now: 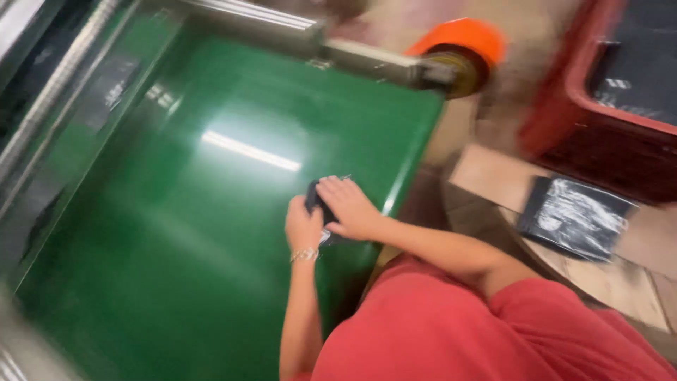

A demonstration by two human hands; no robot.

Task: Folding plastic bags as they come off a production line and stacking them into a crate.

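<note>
**Two hands on a small dark packet at the edge of a green belt**

Head view, blurred by camera motion. A small dark flat packet in clear plastic wrap lies on the glossy green conveyor belt surface, close to the belt's edge at about 3 o'clock from the belt's centre. Only a narrow part of the packet shows between the hands; its long axis appears to run from roughly 11 o'clock to 5 o'clock in the frame, though blur and the covering hands leave this uncertain, and which end is its front cannot be told.

The left hand sits at the packet's 7 o'clock side, fingers curled against it, with a pale beaded bracelet at the wrist. The right hand lies at the packet's 3 o'clock side, fingers spread flat over its top and pressing down. Whether either hand truly grips the packet or merely rests on it cannot be told.

A red sleeveless garment fills the frame toward 5 o'clock. At 1 o'clock from the hands, an orange roller end cap closes a metal bar. At 3 o'clock, well apart, a black plastic-wrapped flat bag rests on a pale wooden surface, just below a dark red plastic crate.
</note>
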